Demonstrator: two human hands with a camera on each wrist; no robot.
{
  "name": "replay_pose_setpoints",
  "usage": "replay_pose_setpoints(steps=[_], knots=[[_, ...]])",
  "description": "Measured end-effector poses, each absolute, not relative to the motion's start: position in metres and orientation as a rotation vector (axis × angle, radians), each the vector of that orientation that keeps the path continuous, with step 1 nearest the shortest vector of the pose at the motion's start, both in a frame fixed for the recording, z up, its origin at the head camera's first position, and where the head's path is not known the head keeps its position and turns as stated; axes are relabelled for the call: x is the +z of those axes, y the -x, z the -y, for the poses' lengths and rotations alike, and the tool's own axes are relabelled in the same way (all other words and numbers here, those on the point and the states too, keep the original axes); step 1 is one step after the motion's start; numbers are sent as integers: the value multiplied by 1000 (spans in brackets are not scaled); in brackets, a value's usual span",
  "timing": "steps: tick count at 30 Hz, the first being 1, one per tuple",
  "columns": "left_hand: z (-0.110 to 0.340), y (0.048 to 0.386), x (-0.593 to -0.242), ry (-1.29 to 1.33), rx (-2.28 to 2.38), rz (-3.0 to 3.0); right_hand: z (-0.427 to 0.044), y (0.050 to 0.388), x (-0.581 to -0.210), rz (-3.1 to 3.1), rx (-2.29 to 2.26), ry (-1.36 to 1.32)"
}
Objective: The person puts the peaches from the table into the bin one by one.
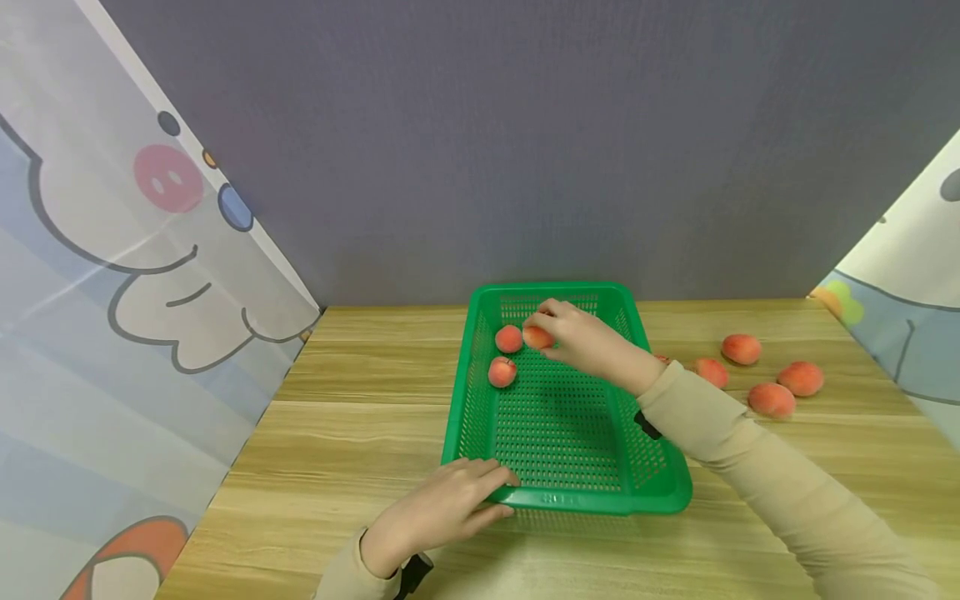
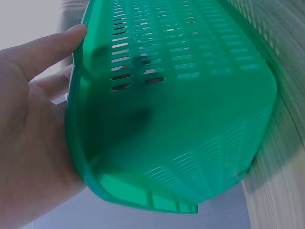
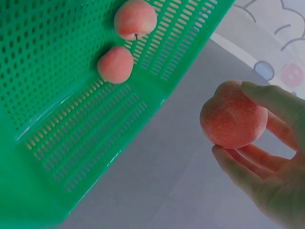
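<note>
My right hand (image 1: 581, 337) pinches a peach (image 3: 233, 114) between thumb and fingertips, above the far part of a green plastic basket (image 1: 570, 500). Two more pinkish-red peaches lie inside at the far left: one peach (image 1: 508, 338) by the back corner and another peach (image 1: 502, 372) just nearer to me, its short stem showing in the right wrist view. At the near left corner my left hand (image 1: 450, 504) grips the basket's rim (image 2: 71, 105), thumb on one side and fingers on the other.
Right of the basket, several peaches (image 1: 772, 401) lie loose on the wooden table (image 1: 360, 417); one is mostly hidden by the right sleeve (image 1: 697, 417). A grey panel (image 1: 525, 150) rises behind the table. Cartoon-printed cloths (image 1: 112, 333) hang at both sides.
</note>
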State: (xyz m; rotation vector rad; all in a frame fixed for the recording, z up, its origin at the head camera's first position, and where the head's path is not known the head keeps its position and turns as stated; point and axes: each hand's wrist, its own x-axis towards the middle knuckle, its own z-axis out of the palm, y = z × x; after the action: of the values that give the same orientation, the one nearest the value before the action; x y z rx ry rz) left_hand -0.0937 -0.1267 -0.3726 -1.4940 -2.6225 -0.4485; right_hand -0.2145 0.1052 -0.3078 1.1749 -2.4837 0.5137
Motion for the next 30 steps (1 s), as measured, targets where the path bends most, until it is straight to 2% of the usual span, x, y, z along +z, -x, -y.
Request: replay_pose_setpoints(steps=[30], knots=[[128, 93, -370, 1495, -449, 2631, -62, 210, -340, 2656, 460, -1367]])
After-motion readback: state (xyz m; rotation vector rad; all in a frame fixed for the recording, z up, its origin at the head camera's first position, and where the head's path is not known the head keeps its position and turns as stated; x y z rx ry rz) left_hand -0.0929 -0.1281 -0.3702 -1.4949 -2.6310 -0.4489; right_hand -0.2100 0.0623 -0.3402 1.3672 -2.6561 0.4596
